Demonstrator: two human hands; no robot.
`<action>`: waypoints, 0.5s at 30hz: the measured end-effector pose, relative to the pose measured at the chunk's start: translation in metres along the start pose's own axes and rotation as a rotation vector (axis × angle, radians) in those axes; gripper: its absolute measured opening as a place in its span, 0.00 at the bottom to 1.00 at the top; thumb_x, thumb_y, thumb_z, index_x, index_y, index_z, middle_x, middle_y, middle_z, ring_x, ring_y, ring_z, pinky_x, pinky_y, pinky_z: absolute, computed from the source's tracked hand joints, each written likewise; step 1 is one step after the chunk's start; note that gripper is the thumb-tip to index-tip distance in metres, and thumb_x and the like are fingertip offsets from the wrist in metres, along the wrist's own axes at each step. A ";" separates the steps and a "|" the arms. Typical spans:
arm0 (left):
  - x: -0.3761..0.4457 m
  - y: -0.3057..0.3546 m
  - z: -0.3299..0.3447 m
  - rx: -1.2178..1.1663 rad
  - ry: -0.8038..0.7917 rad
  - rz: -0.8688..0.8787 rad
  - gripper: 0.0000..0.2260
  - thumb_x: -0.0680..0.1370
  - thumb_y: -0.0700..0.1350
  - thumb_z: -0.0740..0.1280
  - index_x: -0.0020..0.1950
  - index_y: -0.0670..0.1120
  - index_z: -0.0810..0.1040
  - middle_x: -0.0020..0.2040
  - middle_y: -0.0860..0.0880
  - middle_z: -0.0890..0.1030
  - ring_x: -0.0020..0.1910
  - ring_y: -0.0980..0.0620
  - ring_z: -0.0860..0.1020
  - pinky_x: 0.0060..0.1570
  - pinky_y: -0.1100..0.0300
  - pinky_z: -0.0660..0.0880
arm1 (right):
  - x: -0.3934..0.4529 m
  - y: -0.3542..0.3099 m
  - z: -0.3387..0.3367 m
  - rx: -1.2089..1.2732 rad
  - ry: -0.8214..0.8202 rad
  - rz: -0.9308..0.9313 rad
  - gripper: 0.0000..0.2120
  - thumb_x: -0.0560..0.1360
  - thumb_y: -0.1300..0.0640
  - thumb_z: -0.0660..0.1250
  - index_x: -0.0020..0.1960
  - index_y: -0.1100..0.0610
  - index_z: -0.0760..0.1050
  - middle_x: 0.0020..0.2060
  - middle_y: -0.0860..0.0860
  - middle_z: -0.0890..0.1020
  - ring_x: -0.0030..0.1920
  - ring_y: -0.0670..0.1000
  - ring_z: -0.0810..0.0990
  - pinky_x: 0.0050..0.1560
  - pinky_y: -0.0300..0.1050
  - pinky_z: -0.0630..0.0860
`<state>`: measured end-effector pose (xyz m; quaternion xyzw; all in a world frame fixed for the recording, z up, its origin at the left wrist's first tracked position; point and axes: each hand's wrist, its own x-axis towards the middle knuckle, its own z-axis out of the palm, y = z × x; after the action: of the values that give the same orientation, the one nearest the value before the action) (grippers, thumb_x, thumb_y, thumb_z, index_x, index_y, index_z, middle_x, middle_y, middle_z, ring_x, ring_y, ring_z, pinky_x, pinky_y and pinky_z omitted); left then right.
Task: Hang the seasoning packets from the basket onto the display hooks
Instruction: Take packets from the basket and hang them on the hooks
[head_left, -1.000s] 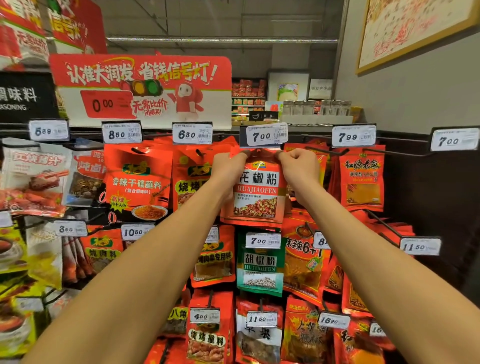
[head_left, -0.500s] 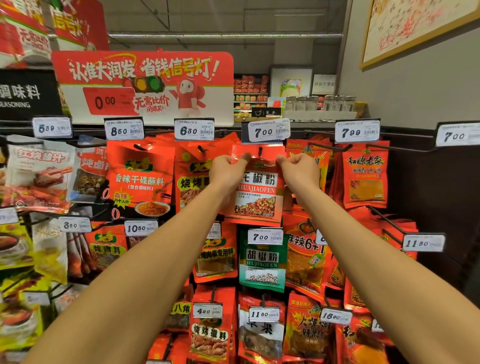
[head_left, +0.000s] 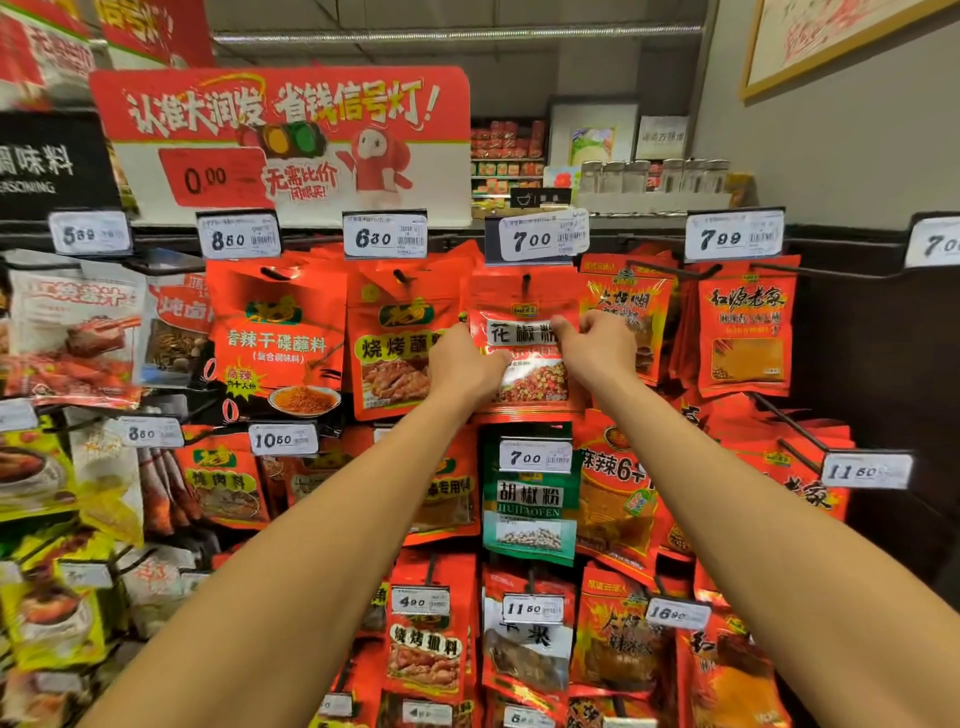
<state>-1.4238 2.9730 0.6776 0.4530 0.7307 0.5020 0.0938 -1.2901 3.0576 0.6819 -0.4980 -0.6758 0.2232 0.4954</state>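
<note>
Shop display wall, hooks in rows. My left hand and right hand each pinch the red seasoning packet hanging under the 7.00 tag. Judged light, limp, slick: hold upper edges.

Two hands reach forward: the left hand and the right hand. Between them hangs one red packet on one display hook. Six white price tags run along the top row, the fourth reading 7.00. One green pepper packet hangs below. One large red promotional sign stands above. Many further red packets crowd the hooks, too overlapped to count.
</note>
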 end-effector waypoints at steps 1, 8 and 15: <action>0.001 0.000 0.002 0.006 0.014 -0.005 0.19 0.76 0.49 0.74 0.62 0.43 0.76 0.60 0.44 0.81 0.60 0.41 0.78 0.59 0.49 0.76 | 0.001 -0.001 0.001 -0.005 -0.002 0.009 0.24 0.78 0.44 0.69 0.32 0.52 0.63 0.29 0.49 0.71 0.32 0.52 0.70 0.36 0.50 0.64; -0.013 -0.005 -0.008 -0.143 -0.009 0.021 0.14 0.77 0.47 0.73 0.62 0.48 0.79 0.56 0.50 0.83 0.57 0.46 0.81 0.62 0.48 0.76 | -0.013 0.000 -0.006 0.061 -0.037 0.020 0.18 0.80 0.43 0.64 0.43 0.57 0.78 0.39 0.53 0.83 0.44 0.58 0.82 0.48 0.55 0.77; -0.032 -0.016 -0.025 -0.344 -0.039 0.054 0.13 0.81 0.44 0.67 0.66 0.47 0.78 0.57 0.56 0.82 0.47 0.70 0.79 0.44 0.74 0.74 | -0.052 0.015 -0.029 0.202 -0.022 0.039 0.13 0.81 0.49 0.63 0.54 0.54 0.83 0.48 0.48 0.85 0.53 0.53 0.83 0.56 0.58 0.80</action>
<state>-1.4292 2.9309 0.6662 0.4594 0.6198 0.6129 0.1707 -1.2562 3.0112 0.6585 -0.4562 -0.6456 0.3052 0.5310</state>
